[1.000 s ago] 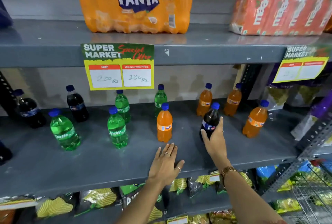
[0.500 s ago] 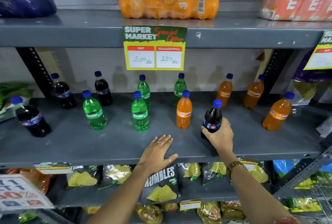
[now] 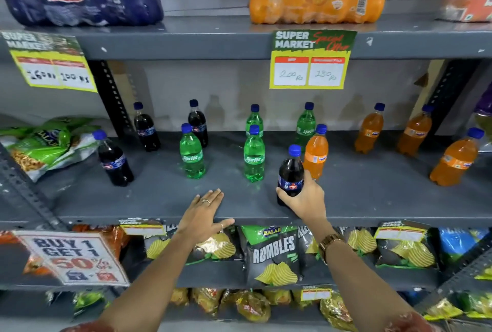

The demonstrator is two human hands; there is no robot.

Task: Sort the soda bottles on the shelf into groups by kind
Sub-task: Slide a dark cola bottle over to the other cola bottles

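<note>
- Cola bottle (image 3: pixel 290 172) with a blue cap stands near the front edge of the grey shelf (image 3: pixel 372 198), clamped low on its body by the right hand (image 3: pixel 306 199).
- Right hand: thumb across the front of the bottle's base on its left side, fingers (image 3: pixel 310 176) curled round the right and back; whether the bottle is lifted or resting on the shelf cannot be told.
- Right arm reaches up and forward from the lower right, a gold wristwatch (image 3: pixel 330 242) on the wrist, which sits just below the shelf edge.
- Left hand (image 3: pixel 203 215) lies flat and spread, palm down, gripping nothing; its fingers rest on the shelf top and the thumb points right along the front edge. Rings show on two digits.
- Just behind and right of the grip, an orange Fanta bottle (image 3: pixel 316 153) stands almost touching the held bottle.
- Left of the grip, two green Sprite bottles (image 3: pixel 254 154) (image 3: pixel 192 153) stand in front, with two more (image 3: pixel 254 120) (image 3: pixel 305 125) behind them.
- Far left of the grip, three other cola bottles (image 3: pixel 115 160) (image 3: pixel 146 128) (image 3: pixel 198 124) stand apart.
- Far right of the grip, three orange bottles (image 3: pixel 370 129) (image 3: pixel 415 132) (image 3: pixel 455 158) are spread out.
</note>
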